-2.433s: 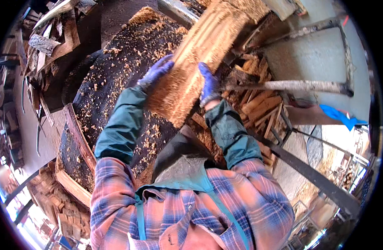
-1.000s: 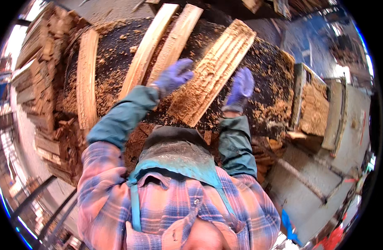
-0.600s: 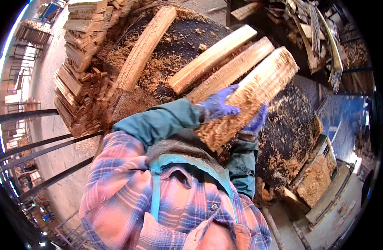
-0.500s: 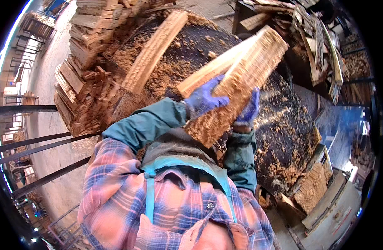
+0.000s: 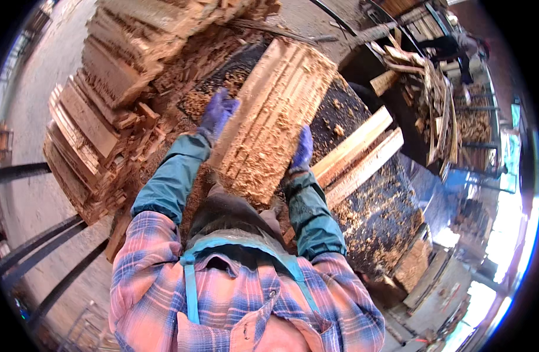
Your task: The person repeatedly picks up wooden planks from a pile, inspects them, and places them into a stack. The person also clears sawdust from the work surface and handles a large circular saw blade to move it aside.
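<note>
Wide, grooved tan wooden board [image 5: 275, 120], sawdust-coated, over black, sawdust-strewn worktop [image 5: 347, 107] | purple-gloved left hand [image 5: 218, 115] and purple-gloved right hand [image 5: 303, 148] grasping its opposite long edges | we judge it stiff, moderately heavy, slippery where dusty | we'd hold both edges near mid-length for balance

A dark-topped bench [image 5: 349, 104] stretches diagonally across the middle of the view, partly hidden at its upper left. Sawdust [image 5: 375, 230] is strewn over it, in fine specks and coarser tan clumps, thicker toward the lower right. Two pale wooden slats, a nearer-left one [image 5: 353, 145] and a right one [image 5: 366, 169], lie side by side, roughly parallel, directly upon it.
</note>
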A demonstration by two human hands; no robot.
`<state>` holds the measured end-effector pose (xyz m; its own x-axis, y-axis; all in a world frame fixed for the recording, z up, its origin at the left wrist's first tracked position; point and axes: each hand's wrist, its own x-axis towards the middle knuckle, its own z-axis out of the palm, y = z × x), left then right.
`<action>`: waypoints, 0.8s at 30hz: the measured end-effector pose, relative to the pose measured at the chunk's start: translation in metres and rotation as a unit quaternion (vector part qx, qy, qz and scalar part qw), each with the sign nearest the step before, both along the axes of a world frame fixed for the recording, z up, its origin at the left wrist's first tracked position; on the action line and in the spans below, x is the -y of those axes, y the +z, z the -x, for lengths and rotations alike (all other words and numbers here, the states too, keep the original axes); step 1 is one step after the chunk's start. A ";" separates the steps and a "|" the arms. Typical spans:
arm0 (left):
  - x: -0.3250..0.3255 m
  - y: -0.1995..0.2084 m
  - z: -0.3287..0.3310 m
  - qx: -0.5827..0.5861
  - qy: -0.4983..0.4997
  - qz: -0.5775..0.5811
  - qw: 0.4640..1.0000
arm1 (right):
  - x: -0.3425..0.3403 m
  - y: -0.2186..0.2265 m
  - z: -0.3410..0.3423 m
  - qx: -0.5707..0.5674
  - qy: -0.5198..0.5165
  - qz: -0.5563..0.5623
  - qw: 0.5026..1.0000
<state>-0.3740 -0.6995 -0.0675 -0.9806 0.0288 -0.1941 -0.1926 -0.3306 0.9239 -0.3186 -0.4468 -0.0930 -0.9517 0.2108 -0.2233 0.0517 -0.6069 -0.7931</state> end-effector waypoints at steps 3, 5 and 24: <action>-0.016 0.016 -0.003 -0.051 -0.125 0.187 0.973 | -0.032 -0.021 -0.016 0.041 -0.133 -0.216 0.966; -0.001 0.037 -0.012 0.037 -0.115 -0.061 0.991 | 0.020 0.037 -0.004 0.079 0.048 0.146 0.985; 0.007 0.079 -0.244 0.011 0.045 0.023 0.999 | 0.054 0.056 -0.096 0.074 0.271 0.104 0.954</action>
<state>-0.1297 -0.7063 0.0110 -0.9743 -0.0693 -0.2141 -0.1836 -0.3052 0.9344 -0.2222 -0.5012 -0.0371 -0.8636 -0.3663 -0.3464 0.5039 -0.6037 -0.6178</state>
